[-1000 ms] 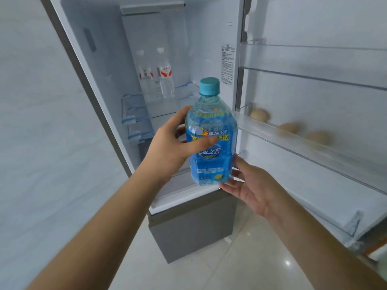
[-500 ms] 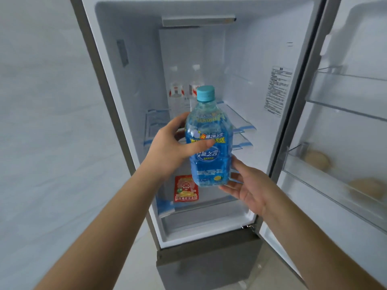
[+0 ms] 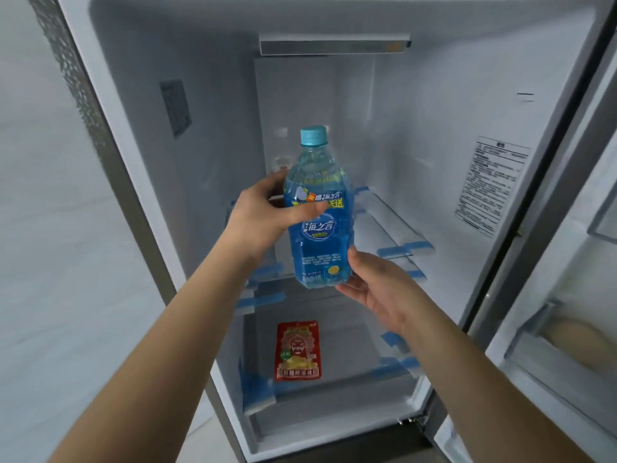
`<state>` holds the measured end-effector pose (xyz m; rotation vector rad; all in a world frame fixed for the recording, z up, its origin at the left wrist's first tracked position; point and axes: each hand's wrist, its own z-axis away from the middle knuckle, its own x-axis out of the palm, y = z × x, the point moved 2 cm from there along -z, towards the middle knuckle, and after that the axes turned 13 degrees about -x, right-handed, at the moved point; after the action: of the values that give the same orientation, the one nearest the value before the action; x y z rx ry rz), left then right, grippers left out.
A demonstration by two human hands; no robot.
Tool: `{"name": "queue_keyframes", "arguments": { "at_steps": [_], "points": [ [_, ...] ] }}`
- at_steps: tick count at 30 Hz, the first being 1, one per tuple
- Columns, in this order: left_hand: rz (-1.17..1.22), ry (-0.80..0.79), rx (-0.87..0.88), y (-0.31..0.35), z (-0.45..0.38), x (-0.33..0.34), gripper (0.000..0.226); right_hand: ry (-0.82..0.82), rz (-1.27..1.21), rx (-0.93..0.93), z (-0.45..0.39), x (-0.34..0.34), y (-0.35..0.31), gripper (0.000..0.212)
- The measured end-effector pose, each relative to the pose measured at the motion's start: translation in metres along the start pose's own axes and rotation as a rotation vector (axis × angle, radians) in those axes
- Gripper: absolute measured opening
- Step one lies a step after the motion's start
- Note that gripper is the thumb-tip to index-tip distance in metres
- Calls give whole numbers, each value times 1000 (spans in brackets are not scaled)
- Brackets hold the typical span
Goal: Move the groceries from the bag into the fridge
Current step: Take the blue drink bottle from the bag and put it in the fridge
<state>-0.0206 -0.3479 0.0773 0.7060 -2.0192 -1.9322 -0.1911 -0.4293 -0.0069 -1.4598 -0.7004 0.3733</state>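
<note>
A blue drink bottle [image 3: 320, 228] with a light-blue cap stands upright in the air in front of the open fridge [image 3: 417, 135]. My left hand [image 3: 260, 218] grips its upper label from the left, thumb across the front. My right hand [image 3: 377, 289] cups the bottle's bottom right corner from below, thumb against its side. The bottle hangs at the level of the glass shelves [image 3: 397, 242], just in front of them. The grocery bag is out of view.
A red snack packet [image 3: 298, 350] lies on the lower glass shelf. Two clear bottles stand dimly at the back, behind the blue one. The fridge door [image 3: 567, 295] is open at right, with egg-like items [image 3: 581, 339] in its rack. A pale wall is at left.
The view has swung left and closer to the fridge interior. Both hands carry the bottle toward the shelves; the red packet on the lower shelf has come fully into view.
</note>
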Motion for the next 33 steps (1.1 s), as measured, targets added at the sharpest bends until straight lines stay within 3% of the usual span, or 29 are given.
{"name": "queue_keyframes", "arguments": {
  "at_steps": [6, 12, 22, 33],
  "points": [
    [-24, 47, 6, 3, -44, 5, 40, -58, 125, -121, -54, 1, 9, 65],
    [4, 104, -33, -15, -82, 1, 57, -57, 403, -256, -98, -4, 20, 57],
    [56, 126, -67, -34, -117, -4, 52, -50, 782, -425, -146, -7, 33, 46],
    [83, 83, -98, -47, -135, 4, 48, -43, 728, -458, -162, -14, 42, 37]
  ]
}}
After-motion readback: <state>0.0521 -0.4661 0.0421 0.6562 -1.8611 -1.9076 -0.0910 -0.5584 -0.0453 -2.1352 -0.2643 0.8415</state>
